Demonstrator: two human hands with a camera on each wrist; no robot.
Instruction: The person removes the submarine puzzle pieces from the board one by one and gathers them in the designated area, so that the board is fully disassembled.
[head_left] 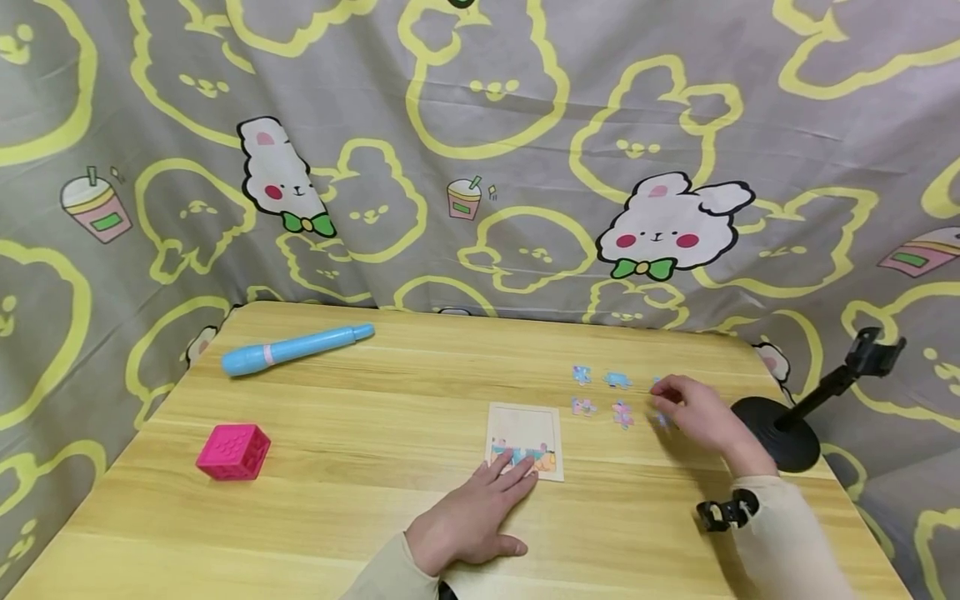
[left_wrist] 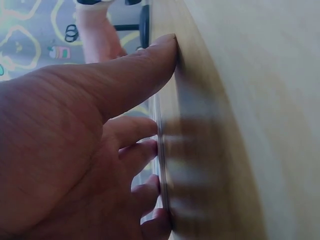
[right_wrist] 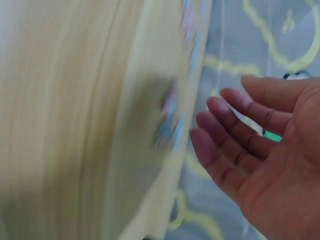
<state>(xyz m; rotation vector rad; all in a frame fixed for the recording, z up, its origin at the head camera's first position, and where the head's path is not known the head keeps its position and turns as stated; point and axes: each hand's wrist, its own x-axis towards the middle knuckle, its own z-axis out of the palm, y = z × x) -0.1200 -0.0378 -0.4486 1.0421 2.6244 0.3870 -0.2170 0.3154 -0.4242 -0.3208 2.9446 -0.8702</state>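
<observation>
My left hand [head_left: 474, 515] lies spread, its fingertips on the lower part of a small puzzle board [head_left: 525, 418]. Joined pieces fill the board's lower strip; its upper part shows a bare pale surface. In the left wrist view, the left hand's thumb [left_wrist: 150, 62] reaches down to the tabletop. Over at the right, my right hand [head_left: 697, 410] hovers just above the last loose puzzle pieces [head_left: 662, 419], partly covering them. From the right wrist, its fingers [right_wrist: 225, 125] appear loosely bent with nothing between them, beside blurred blue and pink pieces [right_wrist: 169, 120].
More loose pieces [head_left: 622, 414] lie in two rows right of the board. A black stand [head_left: 780, 433] is close behind the right wrist. A blue microphone-shaped object [head_left: 300, 348] and a pink cube [head_left: 234, 452] sit on the left. A patterned curtain [head_left: 525, 167] backs the wooden table [head_left: 337, 517].
</observation>
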